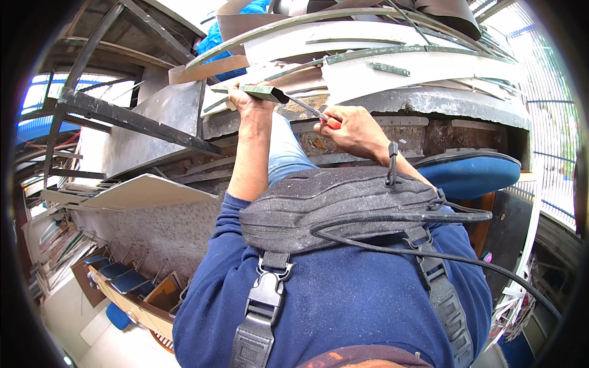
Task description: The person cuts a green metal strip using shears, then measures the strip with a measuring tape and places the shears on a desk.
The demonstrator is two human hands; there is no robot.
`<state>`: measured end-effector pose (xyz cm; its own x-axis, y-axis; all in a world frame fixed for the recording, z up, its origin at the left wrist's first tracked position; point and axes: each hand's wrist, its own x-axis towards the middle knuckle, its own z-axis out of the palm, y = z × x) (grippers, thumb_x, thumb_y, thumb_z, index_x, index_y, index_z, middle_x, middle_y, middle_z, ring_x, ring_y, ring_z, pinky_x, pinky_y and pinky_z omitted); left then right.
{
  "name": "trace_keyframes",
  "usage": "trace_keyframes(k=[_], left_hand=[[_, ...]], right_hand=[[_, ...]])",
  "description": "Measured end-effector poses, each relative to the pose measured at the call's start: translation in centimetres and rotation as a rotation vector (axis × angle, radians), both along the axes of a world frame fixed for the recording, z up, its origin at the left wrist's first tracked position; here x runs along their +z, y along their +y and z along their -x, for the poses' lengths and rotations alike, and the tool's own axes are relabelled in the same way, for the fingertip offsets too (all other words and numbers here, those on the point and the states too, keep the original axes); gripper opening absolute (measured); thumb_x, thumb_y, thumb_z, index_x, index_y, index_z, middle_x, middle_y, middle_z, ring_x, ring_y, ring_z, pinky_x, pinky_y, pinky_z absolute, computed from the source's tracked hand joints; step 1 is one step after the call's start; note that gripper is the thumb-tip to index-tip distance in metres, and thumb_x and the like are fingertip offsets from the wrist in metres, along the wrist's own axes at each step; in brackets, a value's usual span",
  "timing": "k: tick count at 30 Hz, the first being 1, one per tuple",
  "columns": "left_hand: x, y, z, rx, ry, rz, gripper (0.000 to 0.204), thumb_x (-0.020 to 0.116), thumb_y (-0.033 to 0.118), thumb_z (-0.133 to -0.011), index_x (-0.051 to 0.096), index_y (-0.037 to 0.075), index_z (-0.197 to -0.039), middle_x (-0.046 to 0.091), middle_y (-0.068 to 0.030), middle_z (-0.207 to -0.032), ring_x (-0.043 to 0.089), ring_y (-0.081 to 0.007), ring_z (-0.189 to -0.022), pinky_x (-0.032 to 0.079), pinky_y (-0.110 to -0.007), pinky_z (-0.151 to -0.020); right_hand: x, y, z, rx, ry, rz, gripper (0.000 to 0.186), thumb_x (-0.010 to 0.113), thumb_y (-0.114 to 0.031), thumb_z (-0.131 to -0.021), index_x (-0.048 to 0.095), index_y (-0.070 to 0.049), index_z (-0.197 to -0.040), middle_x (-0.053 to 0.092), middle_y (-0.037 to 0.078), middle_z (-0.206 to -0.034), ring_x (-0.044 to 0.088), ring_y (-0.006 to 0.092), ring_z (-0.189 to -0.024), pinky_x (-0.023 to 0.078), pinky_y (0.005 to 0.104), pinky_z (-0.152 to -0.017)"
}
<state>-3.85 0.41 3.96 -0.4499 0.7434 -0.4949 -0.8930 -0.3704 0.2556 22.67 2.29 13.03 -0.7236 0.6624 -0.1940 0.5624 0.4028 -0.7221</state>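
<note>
My left hand (251, 107) is closed round a short, greenish hollow profile (264, 92), held roughly level above the littered bench. Its dark end faces right. In my right hand (357, 130) is a screwdriver with a red handle (332, 122), the fingers wrapped round the grip. The thin metal shaft slants up and left to the profile's dark end. Whether the tip is inside that end or only against it I cannot tell. Below the profile, between my forearms, shows a leg in light blue jeans (287, 147).
White sheets (417, 76) and long thin strips are piled beyond my hands on a worn bench (485, 111). A dark metal frame (135, 119) rises at the left. A round blue seat (469, 175) is by my right arm. A black cable (392, 248) crosses my chest bag.
</note>
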Motion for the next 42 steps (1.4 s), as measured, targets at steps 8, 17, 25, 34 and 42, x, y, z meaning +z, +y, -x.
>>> trace_keyframes(k=[8, 17, 25, 34, 42], left_hand=[[-0.3, 0.1, -0.7, 0.155, 0.1, 0.1, 0.035, 0.044, 0.033, -0.08, 0.052, 0.003, -0.096, 0.056, -0.0078, -0.072, 0.057, -0.0203, -0.056, 0.056, -0.04, -0.061], [1.5, 0.1, -2.3, 0.227, 0.14, 0.159, 0.028, 0.045, 0.031, -0.082, 0.05, 0.007, -0.096, 0.057, -0.0113, -0.093, 0.06, -0.0264, -0.086, 0.054, -0.046, -0.084], [-0.4, 1.3, -0.9, 0.339, 0.162, 0.205, 0.026, 0.044, 0.034, -0.087, 0.051, 0.01, -0.095, 0.059, -0.0075, -0.092, 0.062, -0.0243, -0.088, 0.055, -0.046, -0.087], [2.2, 1.5, -2.9, 0.308, 0.117, 0.168, 0.018, 0.048, 0.03, -0.085, 0.048, 0.014, -0.093, 0.053, -0.0009, -0.074, 0.058, -0.0166, -0.065, 0.056, -0.038, -0.07], [4.4, 1.0, -3.8, 0.2, 0.081, 0.112, 0.015, 0.047, 0.023, -0.082, 0.048, 0.013, -0.092, 0.053, -0.0003, -0.07, 0.057, -0.0157, -0.058, 0.056, -0.036, -0.061]], right_hand=[[-0.8, 1.1, 0.0, 0.058, 0.075, 0.347, 0.03, 0.072, -0.033, -0.088, 0.067, -0.004, -0.089, 0.06, 0.002, -0.071, 0.052, 0.0099, -0.063, 0.046, 0.0267, -0.061], [-1.3, -0.5, 0.1, -0.02, 0.01, 0.005, 0.029, 0.063, -0.036, -0.092, 0.065, -0.007, -0.09, 0.066, 0.014, -0.077, 0.065, 0.0303, -0.07, 0.051, 0.0393, -0.064], [-1.9, 0.1, 0.2, -0.161, 0.011, -0.301, 0.028, 0.062, -0.029, -0.087, 0.061, -0.004, -0.099, 0.068, 0.02, -0.08, 0.069, 0.0369, -0.077, 0.054, 0.0445, -0.068], [-3.4, 0.7, -0.1, -0.052, 0.023, -0.084, 0.025, 0.06, -0.03, -0.092, 0.064, -0.006, -0.096, 0.066, 0.017, -0.077, 0.067, 0.0306, -0.069, 0.052, 0.0407, -0.063], [-1.4, 0.8, 0.0, 0.019, 0.155, 0.534, 0.029, 0.063, -0.032, -0.096, 0.065, -0.003, -0.091, 0.057, -0.003, -0.067, 0.049, 0.0053, -0.059, 0.041, 0.0227, -0.052]])
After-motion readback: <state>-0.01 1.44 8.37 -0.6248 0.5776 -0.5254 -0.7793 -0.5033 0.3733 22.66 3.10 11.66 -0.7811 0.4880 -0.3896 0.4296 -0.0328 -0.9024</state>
